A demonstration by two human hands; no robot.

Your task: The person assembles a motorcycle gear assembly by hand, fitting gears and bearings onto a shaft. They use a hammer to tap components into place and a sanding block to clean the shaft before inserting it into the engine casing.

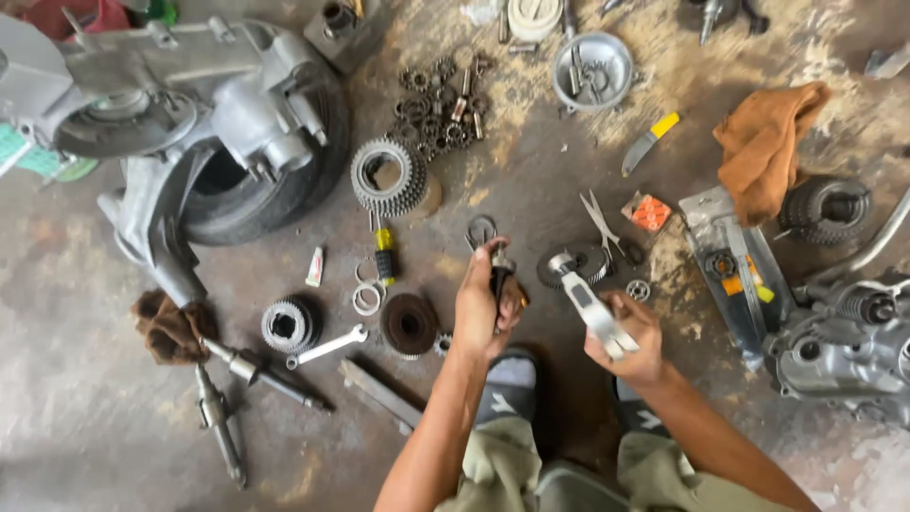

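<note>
1. Hands are both busy above the concrete floor (pixel 531 190): the left hand (pixel 483 308) is closed around a small dark metal part (pixel 500 275), and the right hand (pixel 630 332) is closed around the handle of a silver ratchet-like tool (pixel 590 303), whose head points toward the left hand. Tool head and part are near each other but apart.
2. Progress, as I judge it: the engine casing (pixel 190 85) on the tyre (pixel 256 204) at the far left edge of the floor is already opened, and many parts are taken out and spread. The small part is only held in the air; it is not fitted anywhere yet.
3. Around the hands, on the floor: a toothed gear cluster (pixel 387 176), a heap of small bearings and nuts (pixel 438 106), a screwdriver with yellow and black handle (pixel 383 251), a spanner (pixel 327 346), a dark round disc (pixel 409 323) and scissors-like pliers (pixel 601 222).
4. Further right lie an orange rag (pixel 766 142) and a second grey casing (pixel 844 351) at the right edge.
5. Nothing stands between the two hands; the loose parts lie close beneath them, so a dropped piece could get lost among them.
</note>
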